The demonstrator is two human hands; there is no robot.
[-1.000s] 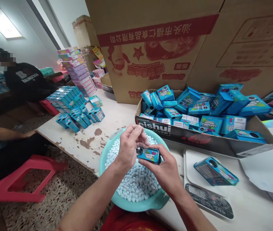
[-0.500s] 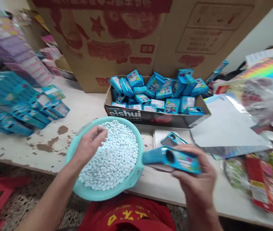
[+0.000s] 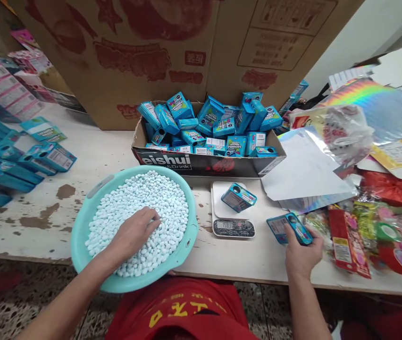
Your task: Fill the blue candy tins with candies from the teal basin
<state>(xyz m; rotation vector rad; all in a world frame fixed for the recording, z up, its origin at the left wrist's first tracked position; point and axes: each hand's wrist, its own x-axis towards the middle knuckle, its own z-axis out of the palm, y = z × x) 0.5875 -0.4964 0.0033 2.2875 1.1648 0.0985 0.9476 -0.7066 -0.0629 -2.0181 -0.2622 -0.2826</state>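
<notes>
A round mint-green basin (image 3: 79,236) full of small pale candies (image 3: 167,208) stands at the table's front edge. My left hand (image 3: 135,231) rests on the candies with its fingers bent together; what its fingertips hold, if anything, is hidden. On the right, my right hand (image 3: 302,250) grips a small blue candy box (image 3: 280,227) with a round hole in it, just over the table. Between the hands lies a small scale (image 3: 233,228) with a lit display, and another blue box (image 3: 238,197) lies tilted on its white plate.
Behind the scale, an open carton (image 3: 201,166) holds several blue boxes, with a large cardboard box (image 3: 187,56) behind it. More blue boxes (image 3: 54,158) stand at the left. Silvery bags (image 3: 303,165) and candy packets (image 3: 349,245) cover the right side.
My right hand has moved away from the basin to the right with its blue box, uncovering the scale. My left hand has lowered onto the candies. The view has shifted to the right.
</notes>
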